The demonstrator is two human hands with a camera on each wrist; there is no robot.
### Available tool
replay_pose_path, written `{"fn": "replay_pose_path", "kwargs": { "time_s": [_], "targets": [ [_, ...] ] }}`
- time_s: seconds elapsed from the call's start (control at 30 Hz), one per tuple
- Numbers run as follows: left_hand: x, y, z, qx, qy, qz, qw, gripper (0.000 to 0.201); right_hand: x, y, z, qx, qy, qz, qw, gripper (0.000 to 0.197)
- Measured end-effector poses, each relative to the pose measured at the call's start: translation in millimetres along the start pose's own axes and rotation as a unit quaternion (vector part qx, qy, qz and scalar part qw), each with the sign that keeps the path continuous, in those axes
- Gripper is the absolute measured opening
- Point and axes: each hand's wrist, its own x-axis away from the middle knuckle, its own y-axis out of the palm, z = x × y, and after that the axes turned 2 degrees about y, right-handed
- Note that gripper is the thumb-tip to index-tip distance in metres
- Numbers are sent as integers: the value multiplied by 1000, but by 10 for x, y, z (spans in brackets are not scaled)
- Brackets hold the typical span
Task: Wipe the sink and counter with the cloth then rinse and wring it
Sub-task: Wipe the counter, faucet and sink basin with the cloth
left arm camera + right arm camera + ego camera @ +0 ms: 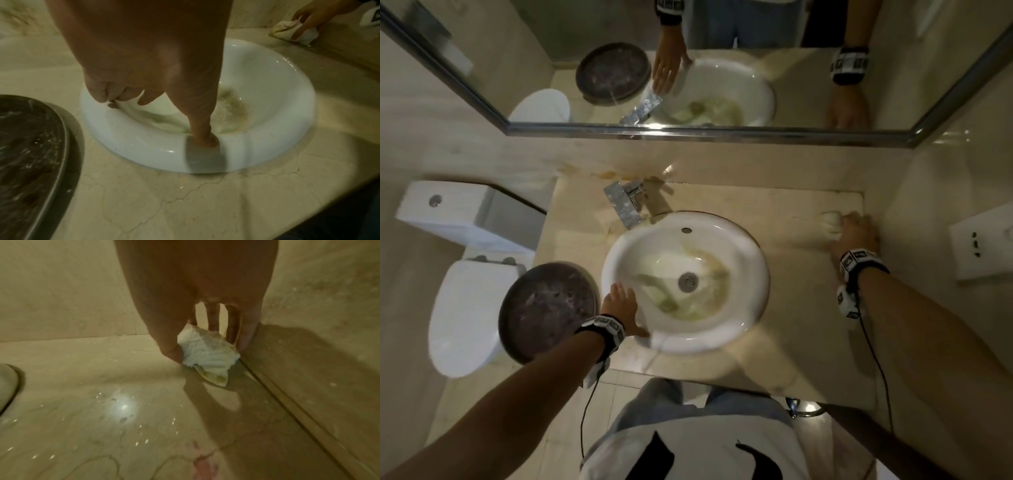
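Observation:
A white round sink [753, 260] with yellowish stains round its drain [687, 281] is set in a beige marble counter [791, 308]. My left hand [621, 308] rests flat on the sink's near left rim, fingers spread; in the left wrist view the left hand [156, 113] has its thumb pressed on the rim [287, 113]. My right hand [854, 229] grips a crumpled white cloth [831, 224] on the counter's far right corner, against the side wall. In the right wrist view thumb and fingers of that hand [209, 350] pinch the cloth [211, 365]; the cloth [287, 30] has a stained edge.
A chrome faucet [626, 202] stands behind the sink at the left. A dark round basin [548, 311] overhangs the counter's left end, above a white toilet [469, 308]. Water drops [123, 407] lie on the counter. A mirror [688, 68] and a wall socket [983, 246] border it.

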Motion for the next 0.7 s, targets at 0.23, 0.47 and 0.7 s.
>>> {"fn": "replay_pose_path", "kwargs": {
  "time_s": [0.23,0.47,0.7],
  "targets": [
    [67,20,-37,-45,34,-39,998,106,505,96,45,-83,7,18,996,93],
    [188,87,-59,-76,61,-23,995,80,1341,256,120,-100,-94,-11,991,67],
    [149,22,-17,-117,97,11,988,80,2052,497,114,-63,-158,-48,984,48]
  ]
}}
